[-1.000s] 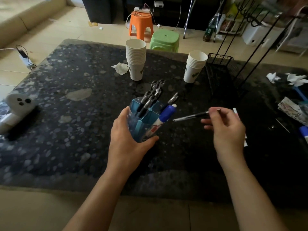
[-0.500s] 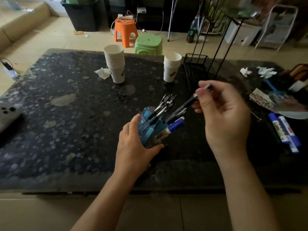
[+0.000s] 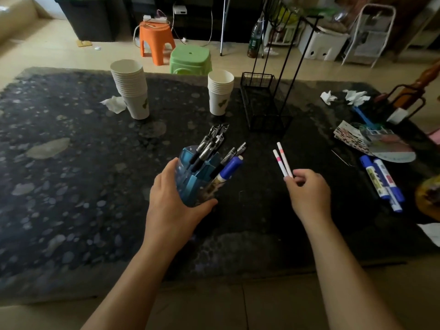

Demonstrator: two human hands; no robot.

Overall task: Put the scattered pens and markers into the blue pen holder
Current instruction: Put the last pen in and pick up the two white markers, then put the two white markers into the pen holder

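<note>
blue pen holder sits at centre frame on the dark table, tilted toward the right, already stuffed with black pens and a blue marker. left hand wraps its near side, steadying it. right hand, right of centre, pinches two thin white pens by their lower ends, tips pointing up. to do this well, swing the pair left, tips down, and aim for a gap between the clips; the holder looks crowded. open table lies between the hands. three blue markers wait at the right edge, near clutter.
</note>
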